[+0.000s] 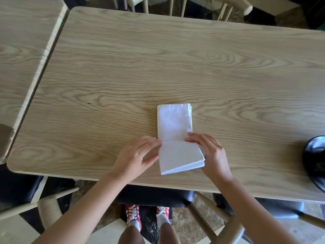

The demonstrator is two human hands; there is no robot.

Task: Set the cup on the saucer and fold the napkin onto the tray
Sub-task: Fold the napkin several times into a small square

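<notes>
A white napkin (174, 124) lies on the wooden table (123, 67), folded into a long narrow strip running away from me. Its near end is lifted and bent over along a crease. My left hand (139, 154) grips the left edge of that raised flap. Over on the other side, my right hand (209, 150) holds the flap's right edge with fingertips pressed on the crease. A black glossy object (315, 161) sits at the table's right edge, cut off by the frame; I cannot tell whether it is the tray or the saucer. No cup is in view.
A second wooden table (21, 59) butts against the left side. Pale wooden chairs (226, 7) stand beyond the far edge, and more chairs (47, 206) with dark seats sit by my legs below the near edge.
</notes>
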